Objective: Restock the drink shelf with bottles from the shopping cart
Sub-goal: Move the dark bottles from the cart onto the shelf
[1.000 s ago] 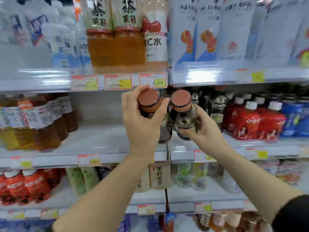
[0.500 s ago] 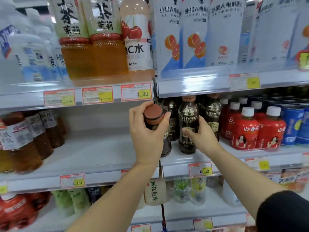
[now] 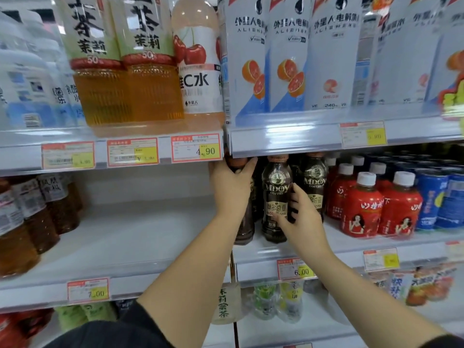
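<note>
Head view, middle shelf: two hands at the dark coffee bottles.
Left-hand bottle (image 3: 244, 229): dark, upright; base on the middle shelf (image 3: 351, 249) at its left end, beside the shelf divider. Cap and neck hidden by the hand and the shelf edge above; label not readable.
Left hand (image 3: 232, 189): fingers wrapped over the top of that bottle, thumb on the right side, gripping it.
Right-hand bottle (image 3: 276, 197): dark plastic, rounded shoulders, brown cap, round emblem and lettered label; stands upright just right of the first bottle.
Right hand (image 3: 300, 214): fingers spread narrow, tips resting on the lower label of this bottle; cannot tell whether it truly grips or only touches. Palm side hidden.
Third coffee bottle (image 3: 313, 187): same kind, just behind and to the right; lower half covered by the right hand.
Red bottles (image 3: 364, 209): glossy red wrap, white ribbed caps, in rows to the right of the coffee.
Blue bottles (image 3: 437, 199): far right, cut off by the frame edge, blurred.
Brown tea bottles (image 3: 32, 217): far left of the neighbouring shelf bay, blurred; the rest of that bay is bare white board.
Upper shelf: amber tea bottles (image 3: 125, 91), ribbed clear plastic; pale cherry drink (image 3: 198, 71); tall white cartons (image 3: 288, 59). All tops cut off.
Price tags (image 3: 197, 148): red-bordered, yellow patches; most figures too smeared to read.
Lower shelf: out of focus, partly behind both forearms.
</note>
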Available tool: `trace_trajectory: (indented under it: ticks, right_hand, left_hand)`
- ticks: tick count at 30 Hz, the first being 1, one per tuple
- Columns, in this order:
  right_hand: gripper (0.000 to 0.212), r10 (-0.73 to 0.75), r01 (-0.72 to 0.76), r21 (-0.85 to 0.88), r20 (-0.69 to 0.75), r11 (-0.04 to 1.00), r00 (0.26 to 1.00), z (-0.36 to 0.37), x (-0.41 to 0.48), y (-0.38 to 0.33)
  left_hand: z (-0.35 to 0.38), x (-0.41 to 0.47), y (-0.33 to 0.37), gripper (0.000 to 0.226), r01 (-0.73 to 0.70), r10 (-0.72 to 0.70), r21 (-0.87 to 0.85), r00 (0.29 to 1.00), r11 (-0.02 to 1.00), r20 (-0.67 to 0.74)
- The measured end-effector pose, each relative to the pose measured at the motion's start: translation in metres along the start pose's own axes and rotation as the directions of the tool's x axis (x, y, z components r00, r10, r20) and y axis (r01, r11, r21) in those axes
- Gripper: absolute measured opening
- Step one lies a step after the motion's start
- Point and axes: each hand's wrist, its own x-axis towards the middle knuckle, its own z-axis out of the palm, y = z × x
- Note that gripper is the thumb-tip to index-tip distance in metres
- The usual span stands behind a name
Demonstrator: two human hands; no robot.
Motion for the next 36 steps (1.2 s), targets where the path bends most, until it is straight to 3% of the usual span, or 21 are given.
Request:
trace_trajectory:
  ticks: [6,9,11,13,18,20,25,28,32,34,36]
  right_hand:
    - [0.068,0.005,-0.005,-0.003,-0.015,1.000,1.000,0.002,-0.001,0.005]
    - [0.071,0.007,-0.007,0.004,-0.013,1.000,1.000,0.003,-0.004,0.007]
    - [0.077,0.027,-0.027,-0.012,0.004,1.000,1.000,0.005,-0.007,0.008]
    - [0.082,0.039,-0.038,-0.048,0.006,0.998,0.999,0.007,-0.010,0.010]
    - [0.079,0.008,-0.010,-0.139,-0.014,0.990,1.000,0.009,-0.014,0.008]
    - [0.078,0.000,-0.003,-0.157,-0.019,0.988,1.000,0.009,-0.014,0.008]
    - [0.076,-0.012,0.008,-0.161,-0.026,0.987,1.000,0.010,-0.014,0.009]
    - [0.075,-0.021,0.018,-0.164,-0.018,0.986,1.000,0.010,-0.014,0.010]
    - [0.075,-0.024,0.021,-0.182,-0.010,0.983,1.000,0.011,-0.014,0.012]
    - [0.075,-0.022,0.019,-0.188,-0.010,0.982,1.000,0.011,-0.013,0.013]
    - [0.075,-0.030,0.027,-0.194,-0.012,0.981,0.999,0.011,-0.014,0.013]
  left_hand:
    - [-0.016,-0.009,-0.011,0.041,0.147,-0.137,-0.024,0.961,0.989,0.241]
    - [-0.040,-0.035,-0.027,0.055,0.287,-0.238,-0.042,0.860,0.957,0.450]
    - [-0.051,-0.047,-0.042,0.059,0.316,-0.290,0.046,0.790,0.948,0.540]
    - [-0.055,-0.048,-0.049,0.056,0.277,-0.312,0.148,0.784,0.949,0.537]
    - [-0.040,-0.054,-0.050,0.063,0.100,-0.291,0.486,0.896,0.868,0.335]
    - [-0.035,-0.059,-0.050,0.068,0.017,-0.267,0.560,0.890,0.829,0.369]
    - [-0.044,-0.049,-0.057,0.065,0.093,-0.321,0.392,0.755,0.915,0.572]
    - [-0.042,-0.048,-0.065,0.076,0.118,-0.325,0.414,0.817,0.903,0.476]
    - [-0.030,-0.052,-0.060,0.072,0.091,-0.308,0.534,0.891,0.841,0.334]
    - [-0.027,-0.052,-0.058,0.068,0.137,-0.329,0.487,0.883,0.862,0.334]
    - [-0.029,-0.052,-0.056,0.063,0.205,-0.375,0.397,0.827,0.895,0.419]
